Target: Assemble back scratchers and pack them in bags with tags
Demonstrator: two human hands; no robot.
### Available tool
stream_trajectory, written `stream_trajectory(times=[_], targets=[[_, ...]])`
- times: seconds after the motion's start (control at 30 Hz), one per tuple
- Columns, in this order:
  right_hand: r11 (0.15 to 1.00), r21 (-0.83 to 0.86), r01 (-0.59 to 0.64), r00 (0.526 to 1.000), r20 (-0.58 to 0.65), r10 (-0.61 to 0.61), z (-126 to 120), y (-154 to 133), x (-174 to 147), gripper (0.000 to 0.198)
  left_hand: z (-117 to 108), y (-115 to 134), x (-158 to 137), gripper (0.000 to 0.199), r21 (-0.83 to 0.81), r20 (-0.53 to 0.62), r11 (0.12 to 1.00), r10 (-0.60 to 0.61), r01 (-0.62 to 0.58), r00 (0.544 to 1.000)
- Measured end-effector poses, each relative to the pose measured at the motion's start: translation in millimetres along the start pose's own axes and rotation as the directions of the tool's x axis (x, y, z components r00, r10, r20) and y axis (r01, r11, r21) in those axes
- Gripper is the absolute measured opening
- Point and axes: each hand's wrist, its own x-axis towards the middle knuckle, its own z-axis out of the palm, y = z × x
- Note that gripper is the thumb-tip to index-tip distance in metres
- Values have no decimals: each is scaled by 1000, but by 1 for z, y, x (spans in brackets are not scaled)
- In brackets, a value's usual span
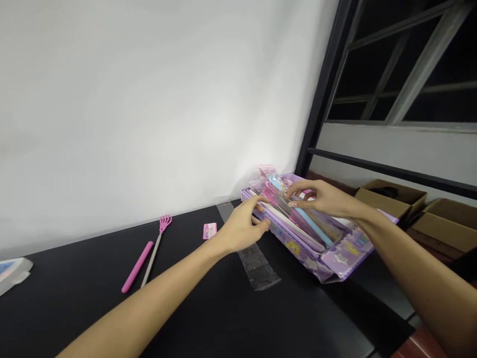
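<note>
A purple printed cardboard box (292,247) lies on the table at the right, its end flap folded out. Inside are several back scratchers in clear wrappers, among them a light blue one (316,226) and a pink one (273,193). My left hand (244,226) is at the box's left side, its fingers curled over the rim and the thumb against the outer wall. Over the box, my right hand (311,196) pinches the clear wrapper of a back scratcher between thumb and fingers. The exact pinch point is partly hidden.
On the black table (85,278) lie a pink handle (137,267) and a back scratcher with a pink claw (164,223). A small pink card (209,230) and an unfilled clear wrapper (259,268) lie nearer the box. Cardboard boxes (447,223) stand beyond the table at right.
</note>
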Motion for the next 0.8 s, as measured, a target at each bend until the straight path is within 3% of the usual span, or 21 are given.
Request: stream_trajectory(times=[0.13,0.27,0.47,0.6,0.7,0.8], targets=[[994,-108,11,1000,-15,-13,-4,-12,13,41,-12,-1,-6,36,36,-10,999,-26,27,1000],[991,-119,54,998,-38,-59,0,-45,35,40,-34,-4,-10,28,123,10,992,-13,12,1000],[983,-69,172,975,152,-159,27,-111,71,33,-85,4,-30,21,396,51,918,3,-22,999],[979,-45,200,928,329,-174,62,-140,87,31,-128,6,-61,23,600,38,797,-112,68,993],[976,-25,216,882,434,-184,91,-154,98,28,-158,-3,-86,23,715,-100,654,-256,248,962],[975,-27,220,846,503,-177,118,-164,109,23,-180,-13,-109,21,771,-234,493,-370,404,899]])
